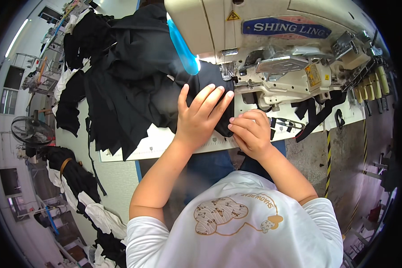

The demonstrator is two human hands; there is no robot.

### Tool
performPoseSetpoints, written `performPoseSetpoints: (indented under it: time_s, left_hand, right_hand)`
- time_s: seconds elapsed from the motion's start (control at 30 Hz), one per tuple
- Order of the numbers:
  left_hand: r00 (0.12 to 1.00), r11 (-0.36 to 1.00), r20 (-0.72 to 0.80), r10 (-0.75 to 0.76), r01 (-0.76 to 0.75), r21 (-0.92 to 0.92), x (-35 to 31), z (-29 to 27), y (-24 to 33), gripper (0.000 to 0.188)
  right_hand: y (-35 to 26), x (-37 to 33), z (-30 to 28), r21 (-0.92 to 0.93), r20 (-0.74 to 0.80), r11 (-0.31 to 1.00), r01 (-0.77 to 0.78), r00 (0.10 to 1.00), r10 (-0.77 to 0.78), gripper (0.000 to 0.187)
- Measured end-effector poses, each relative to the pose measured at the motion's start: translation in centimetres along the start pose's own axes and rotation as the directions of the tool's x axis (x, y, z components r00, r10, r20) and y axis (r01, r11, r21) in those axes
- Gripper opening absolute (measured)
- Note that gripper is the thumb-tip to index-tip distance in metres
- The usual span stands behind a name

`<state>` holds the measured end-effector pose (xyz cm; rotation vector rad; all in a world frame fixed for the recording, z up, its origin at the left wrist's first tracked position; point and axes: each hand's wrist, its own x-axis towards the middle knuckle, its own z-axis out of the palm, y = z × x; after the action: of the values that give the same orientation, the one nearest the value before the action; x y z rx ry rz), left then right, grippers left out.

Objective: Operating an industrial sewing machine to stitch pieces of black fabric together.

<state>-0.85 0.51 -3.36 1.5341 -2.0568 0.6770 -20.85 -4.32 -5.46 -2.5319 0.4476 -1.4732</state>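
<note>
Black fabric (pixel 129 71) lies in folds across the sewing table (pixel 165 143), and its right edge runs up to the presser foot (pixel 228 72) of a white overlock sewing machine (pixel 201 31). My left hand (pixel 201 114) rests on this fabric just below the foot, fingers stretched out and apart. Lower and to the right, my right hand (pixel 253 133) has its thumb and fingers drawn together at the fabric's near right edge. Part of that edge is hidden under its fingertips. A bright blue lamp (pixel 183 47) hangs left of the needle area.
Small metal thread snips (pixel 290 123) and black fabric strips (pixel 319 111) lie on the table's right side. More black and white garments (pixel 82 192) are piled along the left. A fan (pixel 31 130) stands farther left. Beside the table, the floor (pixel 344 152) bears yellow-black tape.
</note>
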Motion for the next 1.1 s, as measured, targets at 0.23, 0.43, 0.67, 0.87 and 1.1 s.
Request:
performPoseSetpoints:
  time_s: [0.23,0.43,0.67,0.87,1.1]
  left_hand:
    - [0.998,0.996,0.040,-0.042,0.045,-0.078,1.2,-0.8,-0.6,0.053]
    - [0.998,0.998,0.047,-0.035,0.038,-0.059,1.3,-0.8,-0.5,0.044]
    - [0.998,0.997,0.027,-0.052,0.054,-0.063,0.8,-0.9,-0.2,0.053]
    - [0.998,0.997,0.029,-0.049,0.050,-0.060,1.1,-1.0,-0.6,0.057]
    - [0.999,0.998,-0.006,-0.053,0.053,-0.040,1.1,-0.8,-0.5,0.056]
  right_hand:
    - [0.2,0.5,0.2,-0.014,-0.016,0.999,-0.044,0.999,0.044,0.030]
    - [0.1,0.6,0.0,-0.061,-0.023,0.997,-0.050,0.999,0.049,0.031]
    - [0.8,1.0,0.3,-0.081,-0.045,0.996,-0.044,0.998,0.040,0.033]
    - [1.2,1.6,0.7,-0.112,-0.069,0.992,-0.053,0.997,0.045,0.033]
    - [1.6,1.9,1.1,-0.154,-0.095,0.985,-0.074,0.994,0.060,0.032]
